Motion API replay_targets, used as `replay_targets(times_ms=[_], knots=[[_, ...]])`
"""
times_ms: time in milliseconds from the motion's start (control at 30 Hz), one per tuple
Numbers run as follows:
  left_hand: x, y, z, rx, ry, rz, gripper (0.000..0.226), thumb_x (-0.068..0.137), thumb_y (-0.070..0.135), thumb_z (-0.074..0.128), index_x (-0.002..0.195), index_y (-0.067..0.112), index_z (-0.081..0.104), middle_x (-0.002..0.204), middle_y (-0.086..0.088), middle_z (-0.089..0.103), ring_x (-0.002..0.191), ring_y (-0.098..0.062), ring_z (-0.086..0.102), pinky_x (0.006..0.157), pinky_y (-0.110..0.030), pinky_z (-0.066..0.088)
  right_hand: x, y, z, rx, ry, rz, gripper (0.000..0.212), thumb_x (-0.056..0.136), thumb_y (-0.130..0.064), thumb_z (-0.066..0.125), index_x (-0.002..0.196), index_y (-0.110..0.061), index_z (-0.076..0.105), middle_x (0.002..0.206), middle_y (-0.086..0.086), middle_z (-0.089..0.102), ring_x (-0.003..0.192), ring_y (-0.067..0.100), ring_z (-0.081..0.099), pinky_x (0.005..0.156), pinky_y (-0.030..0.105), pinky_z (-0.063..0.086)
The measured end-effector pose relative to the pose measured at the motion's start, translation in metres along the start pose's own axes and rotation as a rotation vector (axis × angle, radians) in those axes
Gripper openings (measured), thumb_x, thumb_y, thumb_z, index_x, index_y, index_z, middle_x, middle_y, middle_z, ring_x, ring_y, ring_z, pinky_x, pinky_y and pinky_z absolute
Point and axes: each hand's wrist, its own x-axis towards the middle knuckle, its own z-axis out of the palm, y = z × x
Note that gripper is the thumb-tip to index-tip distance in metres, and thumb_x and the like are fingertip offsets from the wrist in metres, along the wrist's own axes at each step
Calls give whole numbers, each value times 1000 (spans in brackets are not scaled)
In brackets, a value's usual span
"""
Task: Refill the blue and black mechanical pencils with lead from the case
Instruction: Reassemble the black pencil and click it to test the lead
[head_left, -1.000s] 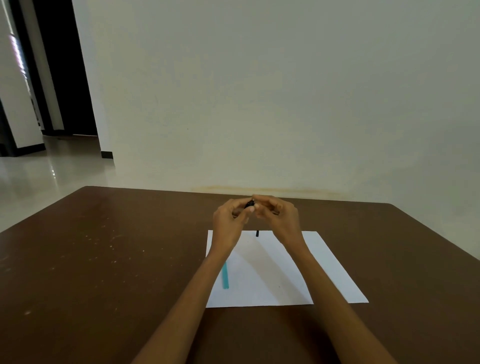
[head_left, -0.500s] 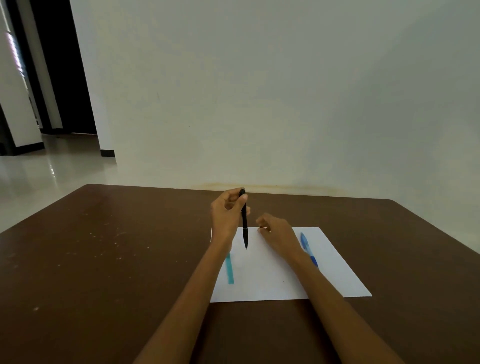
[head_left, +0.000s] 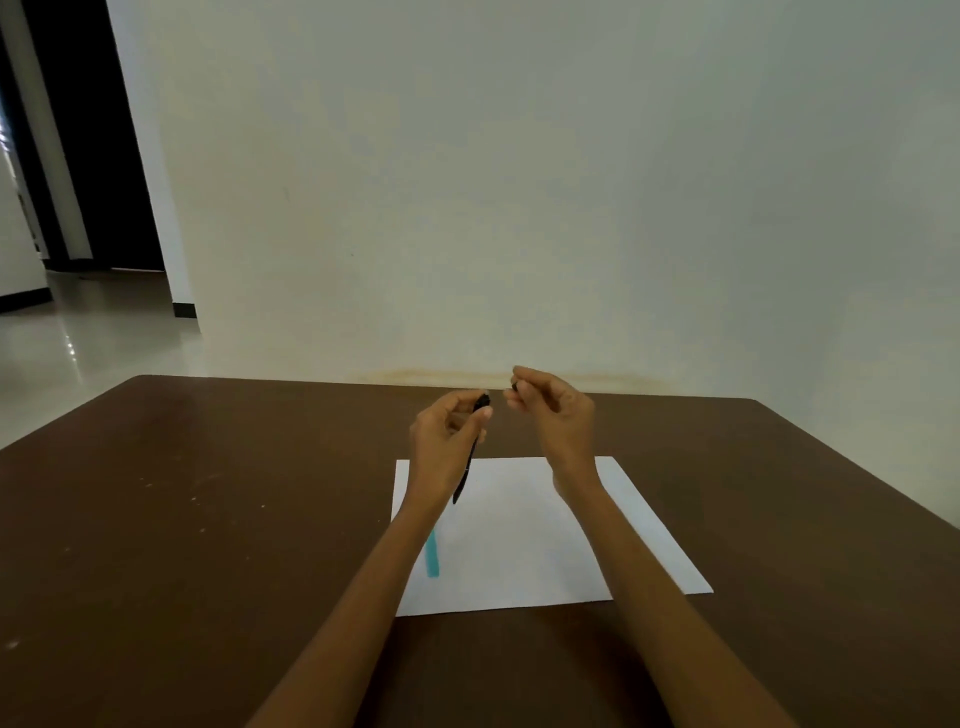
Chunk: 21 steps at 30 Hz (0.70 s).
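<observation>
Fingers (head_left: 485, 413) of the left hand (head_left: 447, 441) curl round the black mechanical pencil (head_left: 470, 452), holding it near its upper end so the tip hangs down over the white paper (head_left: 530, 540) at centre frame. Just right of it, the right hand (head_left: 558, 415) is raised, its fingertips pinching a small dark piece (head_left: 514, 387) too small to identify. A teal lead case (head_left: 431, 558) lies on the paper's left part, partly behind the left forearm; its contents cannot be seen. The paper rests on a brown table (head_left: 182, 519). A pale wall (head_left: 519, 182) stands behind, and a dark doorway (head_left: 78, 130) opens at upper left.
</observation>
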Motion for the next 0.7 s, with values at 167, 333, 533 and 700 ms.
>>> replay_targets(times_ms=[167, 333, 533, 700], knots=[[-1, 0, 1, 79, 10, 73, 14, 85, 14, 66, 99, 17, 69, 84, -1, 69, 72, -17, 64, 64, -19, 53, -1, -10, 3, -30, -83, -22, 16, 83, -9, 70, 96, -19, 68, 88, 0, 73, 82, 12, 70, 76, 20, 54], [-3, 3, 1, 124, -13, 139, 16, 85, 14, 66, 95, 25, 67, 82, 11, 64, 75, -10, 62, 67, -19, 52, -2, -9, 2, -112, -85, -35, 12, 80, -12, 72, 86, -23, 72, 81, -3, 74, 80, 10, 70, 75, 18, 54], [-3, 3, 0, 165, -15, 200, 18, 84, 13, 66, 98, 24, 68, 84, 7, 64, 75, -7, 60, 66, -13, 49, -2, -7, 2, -122, -83, -57, 14, 81, -13, 72, 84, -26, 72, 78, -6, 73, 77, 9, 70, 73, 18, 55], [-3, 1, 1, 184, 0, 220, 19, 84, 11, 66, 102, 16, 70, 81, 13, 60, 73, -4, 58, 65, -10, 48, -2, -3, 1, -182, -103, -75, 11, 82, -12, 71, 86, -22, 72, 84, -3, 73, 83, 10, 69, 77, 19, 54]])
